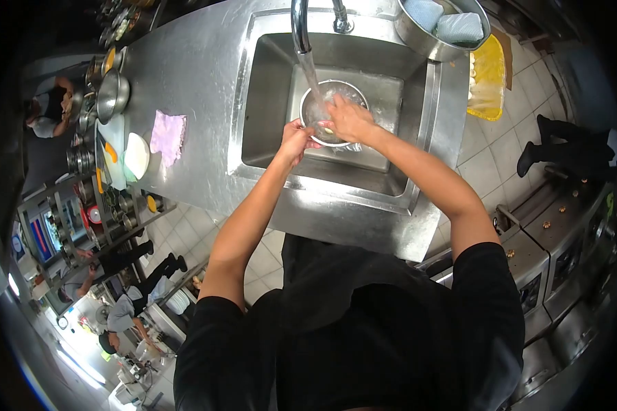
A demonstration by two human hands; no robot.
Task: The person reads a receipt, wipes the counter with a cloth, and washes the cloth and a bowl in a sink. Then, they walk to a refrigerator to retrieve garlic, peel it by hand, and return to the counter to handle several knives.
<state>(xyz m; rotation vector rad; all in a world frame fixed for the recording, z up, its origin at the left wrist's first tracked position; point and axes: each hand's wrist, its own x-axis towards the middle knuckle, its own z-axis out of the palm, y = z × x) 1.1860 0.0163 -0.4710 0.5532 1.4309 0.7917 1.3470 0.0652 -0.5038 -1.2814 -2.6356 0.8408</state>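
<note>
Steel bowl, round and shallow, sits low inside the sink with its mouth facing up toward the camera; being round, it shows no long axis. Left hand is closed on the bowl's near-left rim. Right hand lies across the bowl's interior, fingers bent down into it; whether it holds anything cannot be told. Both hands are close together at the bowl, not touching each other. Water runs from the faucet straight into the bowl, just beside the right hand. Left of the sink, on the steel counter, lies a pink cloth, with a white lid-like disc next to it. A large metal basin holding folded blue cloths stands at the sink's far right corner. Other people stand along the floor at both edges.
</note>
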